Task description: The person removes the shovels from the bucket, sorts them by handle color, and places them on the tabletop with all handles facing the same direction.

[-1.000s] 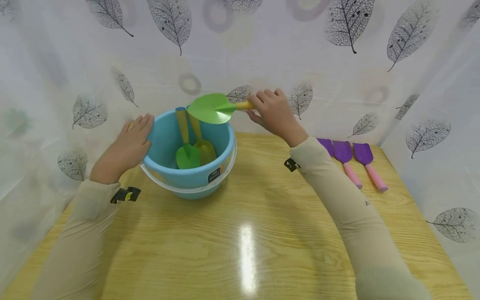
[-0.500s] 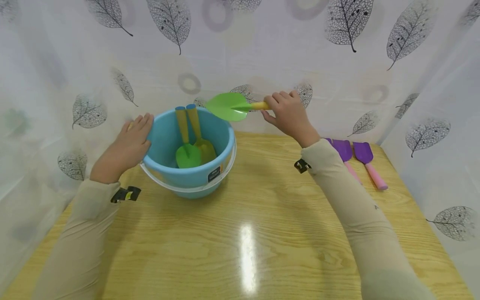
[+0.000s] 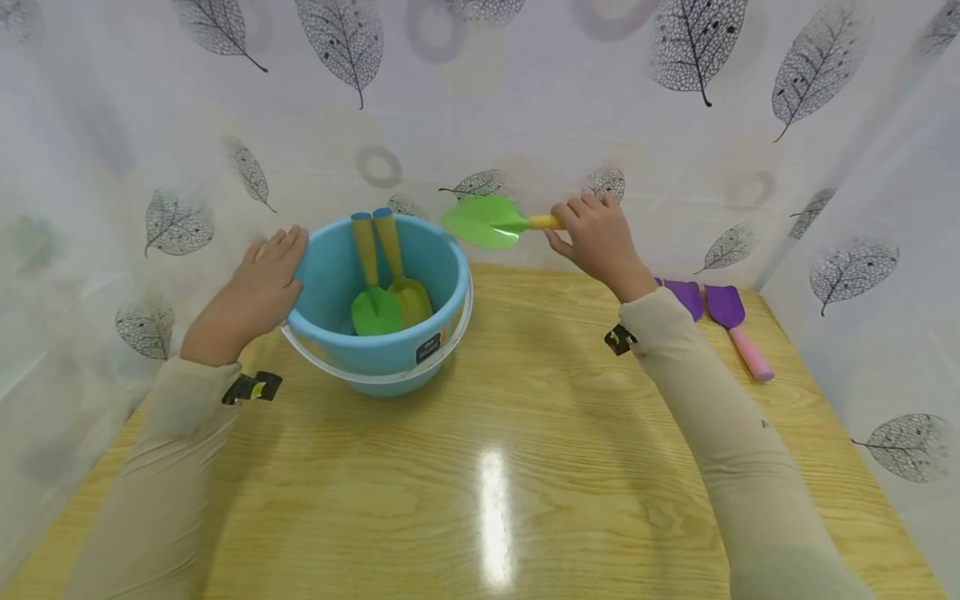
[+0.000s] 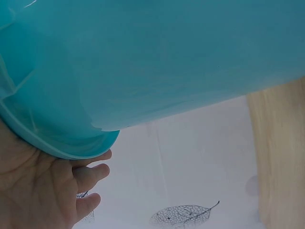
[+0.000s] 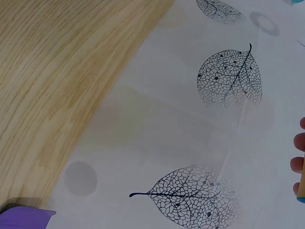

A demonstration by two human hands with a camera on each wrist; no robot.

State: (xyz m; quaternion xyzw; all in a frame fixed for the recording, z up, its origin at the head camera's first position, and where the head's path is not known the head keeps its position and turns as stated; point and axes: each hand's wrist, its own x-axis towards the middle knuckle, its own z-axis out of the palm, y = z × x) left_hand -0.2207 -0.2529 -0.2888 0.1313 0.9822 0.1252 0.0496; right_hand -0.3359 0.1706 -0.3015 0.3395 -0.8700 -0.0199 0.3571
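My right hand (image 3: 600, 237) grips the yellow handle of a green toy trowel (image 3: 487, 222), held in the air to the right of the bucket with its blade pointing left. In the right wrist view only the fingertips (image 5: 299, 141) and the blue-tipped handle end (image 5: 301, 191) show. A light blue bucket (image 3: 315, 321) with a white handle stands at the left of the table. My left hand (image 3: 251, 296) rests on its left rim, fingers fairly straight; the left wrist view shows them under the rim (image 4: 71, 153). Inside lean a green trowel (image 3: 377, 311) and a yellow shovel (image 3: 412, 302).
Purple shovels with pink handles lie at the table's back right; one shovel (image 3: 726, 308) shows whole, others are partly behind the right forearm. A leaf-patterned curtain (image 3: 525, 100) hangs close behind and beside the wooden table (image 3: 420, 483).
My right hand has carried the green trowel rightward, from over the bucket's rim to beside it. The left hand and the bucket have stayed in place.
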